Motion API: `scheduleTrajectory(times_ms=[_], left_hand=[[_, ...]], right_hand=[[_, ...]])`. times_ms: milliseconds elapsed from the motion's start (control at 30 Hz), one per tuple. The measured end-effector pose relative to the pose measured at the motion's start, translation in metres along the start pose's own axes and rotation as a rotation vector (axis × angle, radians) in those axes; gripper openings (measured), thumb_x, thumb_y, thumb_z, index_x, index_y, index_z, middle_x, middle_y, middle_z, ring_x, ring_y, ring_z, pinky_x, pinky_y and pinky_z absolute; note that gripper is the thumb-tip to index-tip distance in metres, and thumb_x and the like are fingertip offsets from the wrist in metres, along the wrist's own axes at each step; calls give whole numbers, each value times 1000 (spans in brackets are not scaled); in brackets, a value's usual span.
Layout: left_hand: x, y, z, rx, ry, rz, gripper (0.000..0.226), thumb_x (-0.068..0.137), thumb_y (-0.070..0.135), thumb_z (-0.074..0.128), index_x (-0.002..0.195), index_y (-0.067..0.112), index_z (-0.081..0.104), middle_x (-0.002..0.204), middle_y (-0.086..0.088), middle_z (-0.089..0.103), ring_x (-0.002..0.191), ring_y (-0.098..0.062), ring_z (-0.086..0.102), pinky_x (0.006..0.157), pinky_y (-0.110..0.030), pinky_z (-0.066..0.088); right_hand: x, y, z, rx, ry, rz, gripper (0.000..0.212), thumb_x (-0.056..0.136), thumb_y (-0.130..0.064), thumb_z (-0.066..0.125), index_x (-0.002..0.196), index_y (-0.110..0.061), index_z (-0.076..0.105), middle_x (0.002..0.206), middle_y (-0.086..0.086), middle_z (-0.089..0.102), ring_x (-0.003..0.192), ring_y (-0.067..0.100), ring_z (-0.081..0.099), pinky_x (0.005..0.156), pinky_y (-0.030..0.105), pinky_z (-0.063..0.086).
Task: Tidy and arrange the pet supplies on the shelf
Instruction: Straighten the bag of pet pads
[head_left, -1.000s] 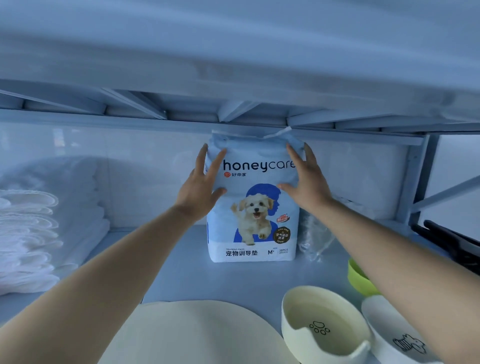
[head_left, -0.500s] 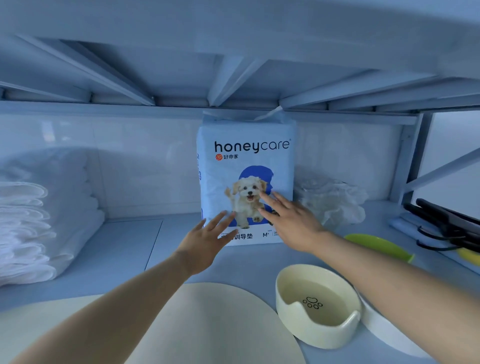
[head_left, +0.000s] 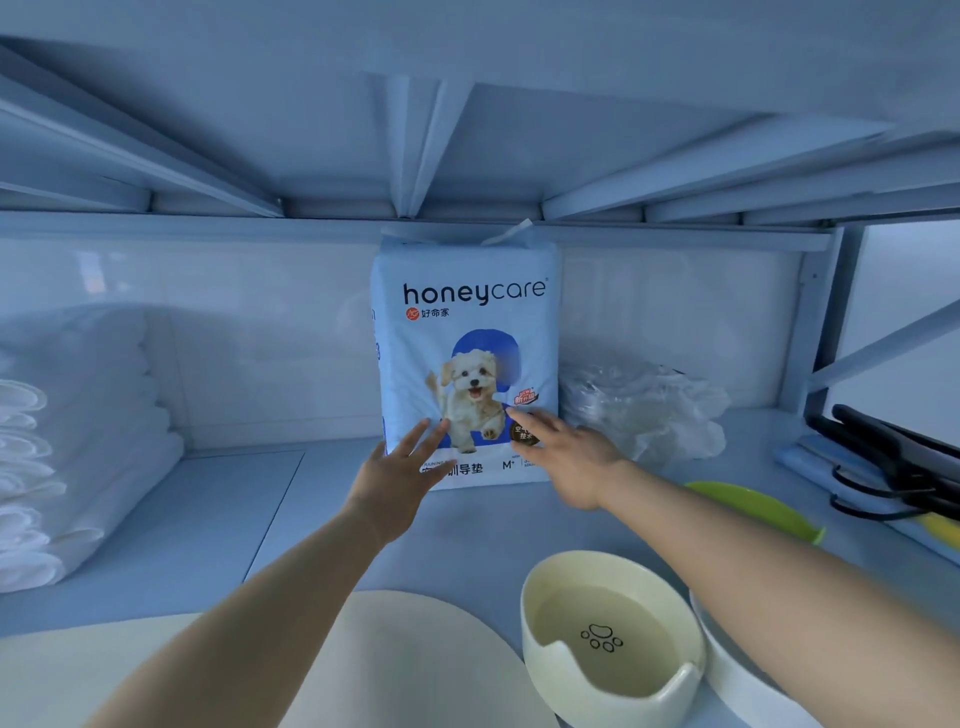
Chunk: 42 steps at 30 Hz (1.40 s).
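Far left: stack of folded white pads (head_left: 67, 441) on the shelf (head_left: 218, 509), against the back wall. Near edge, left of centre: flat cream mat (head_left: 415, 660).

Left hand (head_left: 400, 478): grip open, fingers straight and spread, holding nothing, in front of the lower left of the honeycare pad pack (head_left: 467, 332). Can't tell if it touches.

The pack stands upright at the far centre of the shelf, against the back wall, its top just under the upper shelf frame.

Right hand (head_left: 566, 457): grip open, fingers extended, nothing held, fingertips over the pack's lower right corner. Contact unclear.

Cream paw-print bowl (head_left: 613, 639) near, right of the mat. Crumpled clear plastic bag (head_left: 644, 410) just right of the pack. White dish (head_left: 737, 680) beside the bowl, partly under the right forearm. Green bowl (head_left: 753, 509) behind that forearm. Black-handled items (head_left: 893, 462) at the far right edge, type unclear.
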<state>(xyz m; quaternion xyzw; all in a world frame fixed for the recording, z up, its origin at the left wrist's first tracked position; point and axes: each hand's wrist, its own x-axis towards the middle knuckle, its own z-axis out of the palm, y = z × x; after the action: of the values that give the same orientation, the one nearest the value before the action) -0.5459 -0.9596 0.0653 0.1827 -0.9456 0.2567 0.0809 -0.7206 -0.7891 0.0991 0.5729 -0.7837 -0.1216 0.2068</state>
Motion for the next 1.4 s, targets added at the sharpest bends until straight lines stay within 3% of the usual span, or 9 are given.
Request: scheduleTrajectory(times_ms=[267,367,467,600,733,867,1067,1200,1400], left_hand=[[27,-3,-8,1,-78,-49,62,92,11,37,146,34,20,155,4,-22,144,-15,-13,111,-41,26],[34,-2,-5,-29,-70,-68,62,91,10,38,146,34,22,155,5,-22,143,-15,-14,111,-43,27],[39,-5,-5,-85,-91,-80,64,89,9,38,145,34,22,155,7,-22,143,-13,-15,111,-44,26],[37,-3,-9,-223,-85,-109,66,86,9,37,145,36,22,156,10,-16,144,-8,-1,104,-34,36],[21,3,-5,-208,-114,-136,64,91,18,41,147,34,13,157,7,-9,144,-13,1,109,-38,29],[2,2,-5,-269,-131,-133,61,95,31,41,148,33,12,158,5,-2,144,-15,5,107,-40,32],[-27,4,-19,-471,-16,-159,54,93,38,42,143,36,24,144,9,37,128,-17,40,90,-34,44],[-45,13,-36,-608,104,-158,43,91,40,46,134,39,38,128,14,53,110,-14,54,82,-28,47],[-87,47,-62,-862,165,-111,29,89,36,54,117,41,53,110,19,58,99,-2,53,86,-25,47]], right_hand=[[25,7,-5,36,-73,22,72,81,-2,44,146,-22,20,155,-7,-22,144,15,2,99,36,41],[33,7,-5,79,-100,50,73,83,-1,42,148,-20,14,154,-9,-22,144,13,1,94,35,42],[41,5,-1,129,-118,73,74,84,0,41,149,-19,10,154,-9,-24,145,15,0,101,37,41],[48,4,7,189,-109,85,78,81,2,40,149,-20,8,153,-10,-26,145,15,-5,104,37,39],[46,1,5,293,-133,98,77,83,-2,41,149,-22,7,153,-9,-25,145,17,-4,109,38,33],[39,-9,0,525,-52,99,64,91,-14,43,148,-27,17,158,-8,-4,143,18,17,111,34,28],[7,-22,-16,640,63,38,48,91,-27,52,137,-23,41,147,-6,33,131,15,36,106,27,32],[-22,-28,-32,708,103,81,37,89,-30,57,126,-25,55,132,-6,52,116,13,49,92,21,35],[-73,-36,-53,793,152,113,21,85,-27,66,105,-26,68,104,-12,66,91,5,58,73,16,37]])
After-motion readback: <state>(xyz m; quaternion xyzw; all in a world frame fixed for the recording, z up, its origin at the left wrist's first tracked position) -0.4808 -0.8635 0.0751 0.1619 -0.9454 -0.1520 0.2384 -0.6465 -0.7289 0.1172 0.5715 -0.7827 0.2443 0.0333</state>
